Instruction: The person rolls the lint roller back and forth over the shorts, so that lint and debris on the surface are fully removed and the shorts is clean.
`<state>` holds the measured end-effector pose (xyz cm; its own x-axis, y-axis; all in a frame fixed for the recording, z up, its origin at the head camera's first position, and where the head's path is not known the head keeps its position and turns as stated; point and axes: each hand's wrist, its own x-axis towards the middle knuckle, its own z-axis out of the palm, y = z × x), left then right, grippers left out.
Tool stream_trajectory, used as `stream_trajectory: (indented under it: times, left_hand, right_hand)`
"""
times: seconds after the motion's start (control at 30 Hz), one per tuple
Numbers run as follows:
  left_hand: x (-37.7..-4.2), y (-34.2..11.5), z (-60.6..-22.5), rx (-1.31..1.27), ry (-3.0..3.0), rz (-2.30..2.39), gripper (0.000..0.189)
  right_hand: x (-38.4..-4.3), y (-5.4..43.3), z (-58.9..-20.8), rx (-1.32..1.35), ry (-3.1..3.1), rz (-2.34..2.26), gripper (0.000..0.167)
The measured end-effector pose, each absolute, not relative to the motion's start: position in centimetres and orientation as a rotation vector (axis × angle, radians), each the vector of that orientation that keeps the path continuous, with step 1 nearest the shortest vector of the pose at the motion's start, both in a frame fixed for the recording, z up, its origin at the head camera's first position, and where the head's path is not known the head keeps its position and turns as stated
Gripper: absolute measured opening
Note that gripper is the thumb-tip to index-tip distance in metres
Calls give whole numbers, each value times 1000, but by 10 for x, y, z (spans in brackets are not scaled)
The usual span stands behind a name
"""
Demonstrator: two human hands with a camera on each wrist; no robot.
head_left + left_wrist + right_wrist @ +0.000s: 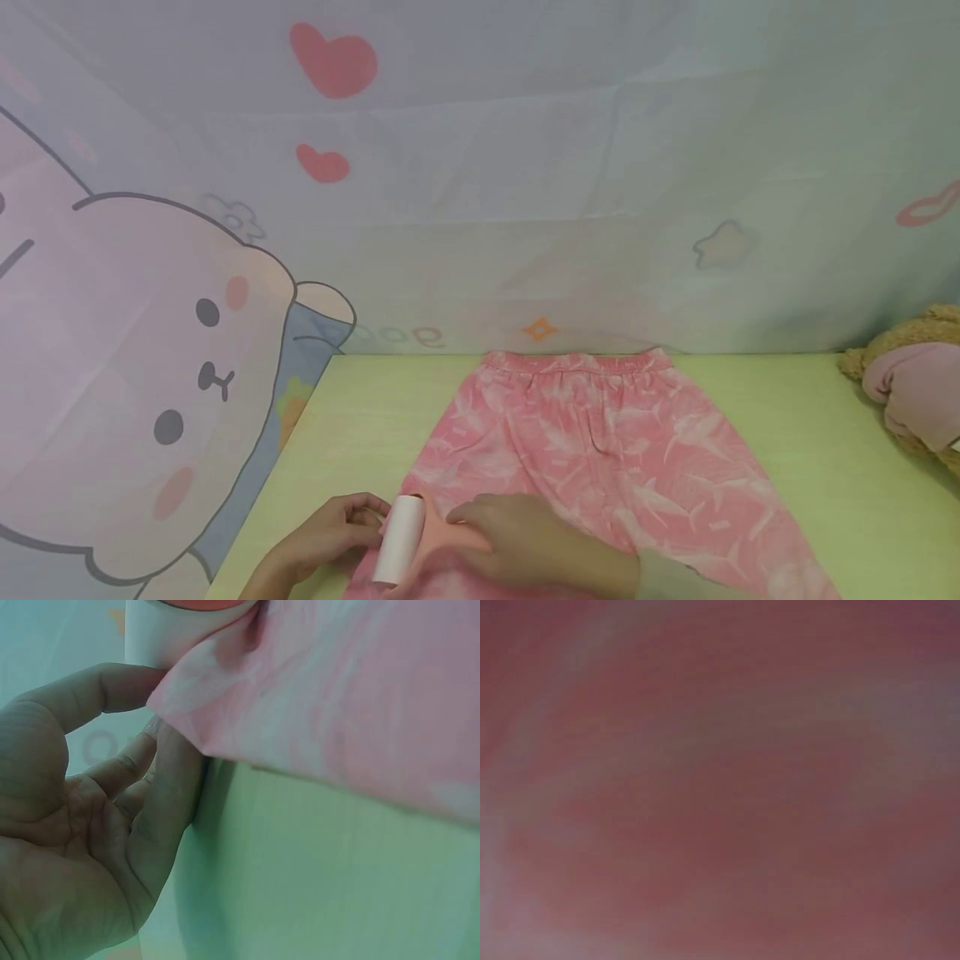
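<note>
A pink garment with a pale shark-like print [555, 442] lies flat, its gathered elastic waistband at the far side; whether it is shorts or a skirt cannot be told. On its near left part rests a lint roller with a white roll [400, 540] and a peach handle [450, 537]. My right hand [517, 533] grips that handle from the right. At the garment's left edge, my left hand [337, 529] pinches the cloth between thumb and fingers, beside the roll. The left wrist view shows the pinched corner [187, 712] close up. Only blurred pink cloth [720, 787] fills the right wrist view.
The garment is spread on a pale yellow-green table [787, 400]. A plush toy in pink clothing [911, 392] sits at the right edge. Behind the table hangs a printed cloth backdrop [487, 167] with hearts and a large cartoon bear.
</note>
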<state>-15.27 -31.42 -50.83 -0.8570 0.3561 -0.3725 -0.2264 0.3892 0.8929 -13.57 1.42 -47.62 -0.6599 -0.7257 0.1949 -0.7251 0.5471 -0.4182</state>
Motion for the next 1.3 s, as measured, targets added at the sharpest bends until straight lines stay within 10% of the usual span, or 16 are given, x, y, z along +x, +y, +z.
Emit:
stream_trajectory:
  times: [1.3]
  left_hand:
    - [-154, -318, -508, 104, 2129, 1486, 38]
  right_hand:
    - [-120, 138, -494, -1288, 2834, -917, 23]
